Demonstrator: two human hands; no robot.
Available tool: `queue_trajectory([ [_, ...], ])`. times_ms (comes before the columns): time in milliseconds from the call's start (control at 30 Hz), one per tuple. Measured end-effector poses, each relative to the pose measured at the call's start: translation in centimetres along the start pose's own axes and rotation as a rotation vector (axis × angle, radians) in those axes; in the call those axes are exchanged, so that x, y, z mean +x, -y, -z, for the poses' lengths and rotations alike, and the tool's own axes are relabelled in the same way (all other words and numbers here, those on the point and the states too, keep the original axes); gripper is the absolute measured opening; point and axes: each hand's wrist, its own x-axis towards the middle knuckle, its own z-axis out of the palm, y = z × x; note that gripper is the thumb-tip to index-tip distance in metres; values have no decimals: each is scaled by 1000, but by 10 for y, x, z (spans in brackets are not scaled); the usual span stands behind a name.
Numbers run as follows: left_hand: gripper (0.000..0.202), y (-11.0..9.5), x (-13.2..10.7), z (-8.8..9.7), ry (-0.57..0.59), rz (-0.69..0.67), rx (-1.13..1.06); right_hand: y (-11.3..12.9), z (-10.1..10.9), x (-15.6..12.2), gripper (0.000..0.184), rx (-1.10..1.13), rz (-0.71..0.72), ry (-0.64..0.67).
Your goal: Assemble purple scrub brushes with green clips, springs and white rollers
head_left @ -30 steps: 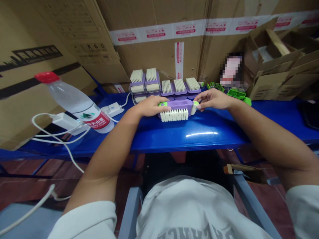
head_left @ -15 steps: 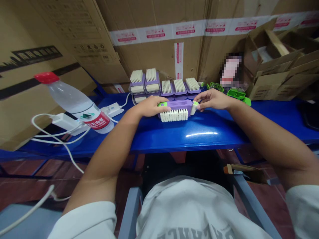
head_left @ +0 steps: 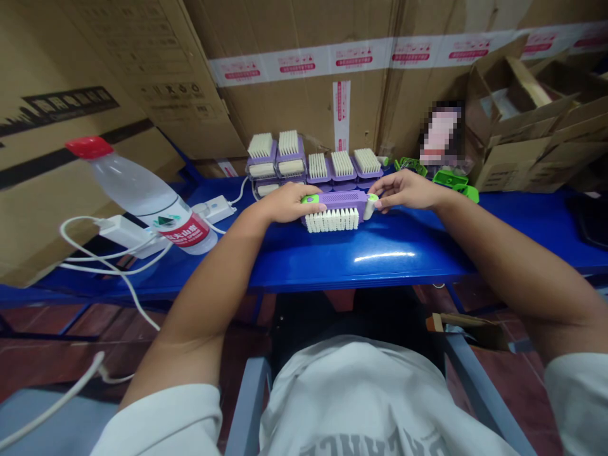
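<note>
Tall brown cardboard boxes (head_left: 289, 117), crossed by white tape with red print, stand behind a long, glossy blue surface (head_left: 308, 266). Open-topped brown cardboard cartons (head_left: 513, 170) sit at its far right. Along the back runs a row of purple plastic brush units with white bristles (head_left: 342, 166), the two at the left end standing higher. A clear plastic bottle with a red cap (head_left: 133, 183) stands on the left, beside white cables.

In front of the row, between the hands, is a long purple plastic brush with white bristles (head_left: 342, 200), its bristles facing the person. The left hand (head_left: 286, 204) has its grip closed around the brush's left end, thumb in front. The right hand (head_left: 409, 189) has its grip pinched on a small white cylindrical piece with a green top (head_left: 370, 209), at the brush's right end. Bright green plastic parts (head_left: 450, 179) lie beyond the right hand.
</note>
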Motion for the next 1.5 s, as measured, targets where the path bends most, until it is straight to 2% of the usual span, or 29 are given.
queue_trajectory([
  [833, 79, -2, -1, 1, 10, 9, -3, -5, 1, 3, 58, -18, 3, 0],
  [1200, 71, 0, 0, 1, 0, -12, -7, -4, 0, 2, 53, -23, 7, 0],
  [1500, 76, 0, 0, 0, 1, -2, 11, -5, -1, 3, 59, -8, 7, -25],
])
